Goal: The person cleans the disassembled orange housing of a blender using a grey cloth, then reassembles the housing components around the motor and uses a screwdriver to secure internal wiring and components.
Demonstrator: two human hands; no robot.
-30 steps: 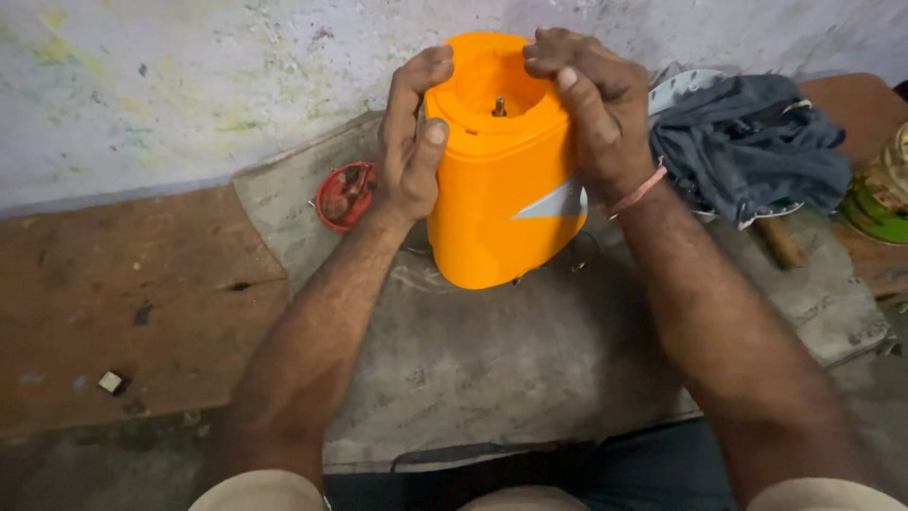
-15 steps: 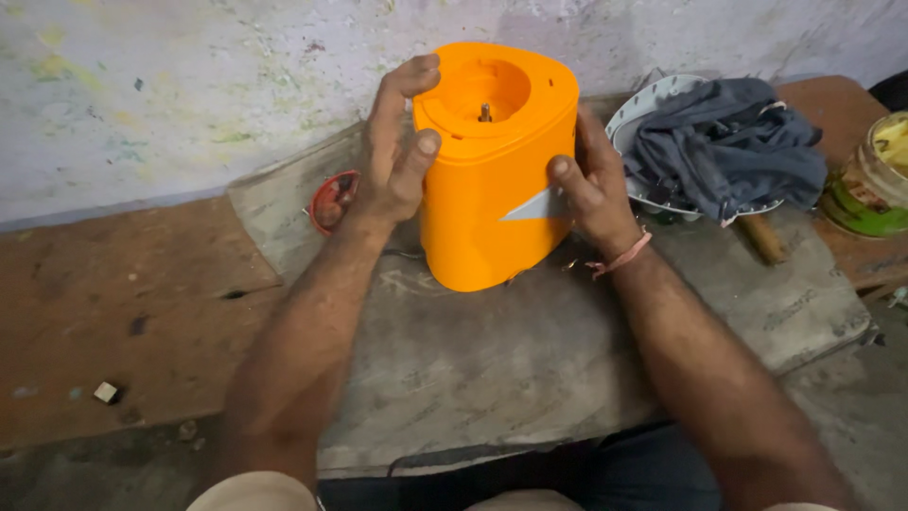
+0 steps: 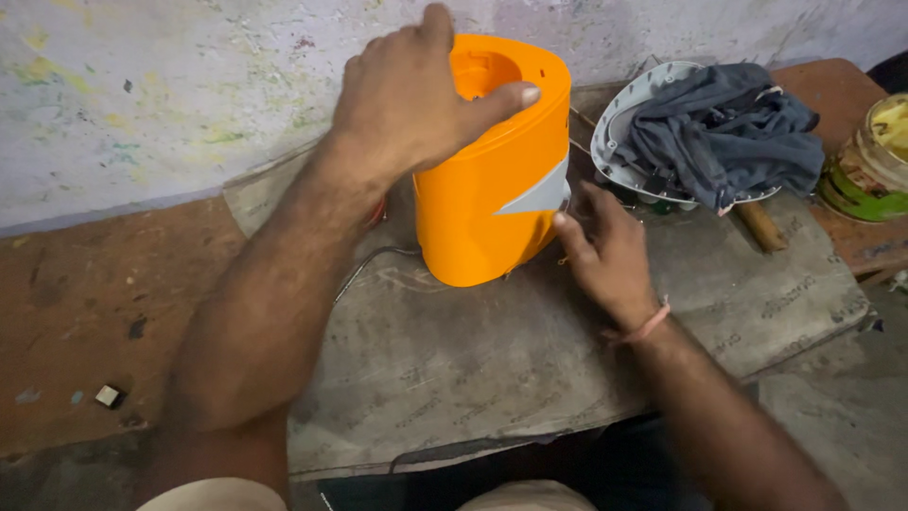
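Note:
An orange plastic housing with a round opening on top and a grey patch on its side stands upright on a grey stone slab. My left hand grips its top rim, thumb stretched across the front. My right hand rests beside the housing's lower right side, fingers apart, fingertips touching the slab near the base. A pink band circles my right wrist.
A grey cloth lies in a white round shell at the right. A wooden handle pokes out below it. A green-and-yellow tin stands at the far right. The painted wall is close behind.
My right hand has let go of the housing's side and dropped to the slab beside it. My left hand has shifted onto the top rim. The view has moved closer.

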